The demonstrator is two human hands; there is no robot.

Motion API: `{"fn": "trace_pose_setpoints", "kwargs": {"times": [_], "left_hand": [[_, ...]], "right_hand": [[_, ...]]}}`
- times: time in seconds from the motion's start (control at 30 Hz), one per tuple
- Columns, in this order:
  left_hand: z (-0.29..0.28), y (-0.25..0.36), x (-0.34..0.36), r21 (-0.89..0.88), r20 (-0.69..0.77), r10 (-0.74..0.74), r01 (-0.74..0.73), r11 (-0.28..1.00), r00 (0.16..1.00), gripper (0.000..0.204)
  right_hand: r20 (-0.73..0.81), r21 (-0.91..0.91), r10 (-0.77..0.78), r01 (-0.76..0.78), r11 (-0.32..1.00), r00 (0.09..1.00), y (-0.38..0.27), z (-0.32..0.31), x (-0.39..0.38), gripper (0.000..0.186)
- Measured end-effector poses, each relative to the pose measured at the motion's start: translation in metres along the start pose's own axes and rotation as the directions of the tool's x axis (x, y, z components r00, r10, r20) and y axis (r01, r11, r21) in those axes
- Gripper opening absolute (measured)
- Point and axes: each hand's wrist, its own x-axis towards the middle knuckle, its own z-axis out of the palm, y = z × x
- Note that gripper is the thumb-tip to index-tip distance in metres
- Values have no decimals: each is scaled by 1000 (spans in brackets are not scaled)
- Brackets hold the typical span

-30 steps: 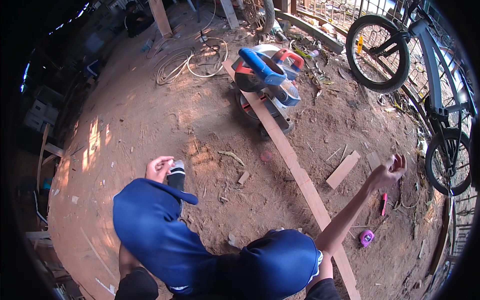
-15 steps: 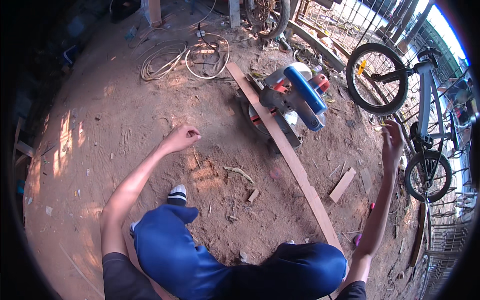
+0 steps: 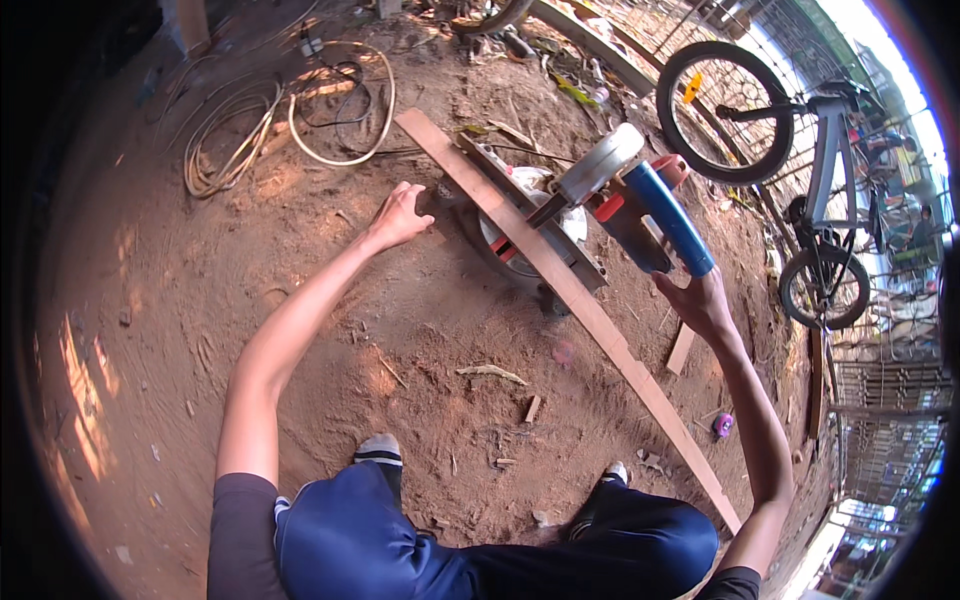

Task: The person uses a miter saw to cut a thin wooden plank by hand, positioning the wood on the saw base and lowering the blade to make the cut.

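Your left hand (image 3: 398, 216) reaches out over the dirt floor (image 3: 330, 330), fingers loosely spread and held a little curled, holding nothing. It hovers just beside the near end of the long wooden plank (image 3: 560, 285), close to its upper left stretch but not clearly touching it. Your right hand (image 3: 698, 300) is open too, palm turned toward the saw, fingers spread just below the blue handle (image 3: 672, 218) of the mitre saw (image 3: 590, 205); whether the fingertips touch the handle you cannot tell from here.

The plank lies diagonally across the floor, running from the upper left, over the saw's round base, down to the lower right beside your right leg. The saw sits across the plank about a third of the way along it, its grey blade guard tilted up and its red body behind the handle.

Coiled cables (image 3: 285, 110) lie on the ground well apart to the upper left. A bicycle (image 3: 790, 180) stands on the far right against a fence. A short offcut of wood (image 3: 680, 348) lies near your right wrist, and a small pink object (image 3: 722, 425) rests in the dirt beside the plank's lower part. Your knees in blue trousers fill the lower edge, feet in socks planted on the ground.
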Motion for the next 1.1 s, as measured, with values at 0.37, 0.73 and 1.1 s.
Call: {"fn": "trace_pose_setpoints", "kwargs": {"times": [0.37,0.73,1.1], "left_hand": [[55,-10,63,-152,-80,-83,70,986,993,61],[36,-37,62,-97,-124,107,-119,988,986,58],[-34,-63,-15,-336,-79,-234,195,921,969,53]], "right_hand": [[260,220,391,-449,866,883,30,32,28,92],[191,205,432,-466,861,881,29,49,39,36],[25,81,228,-229,970,973,8,64,22,81]]}}
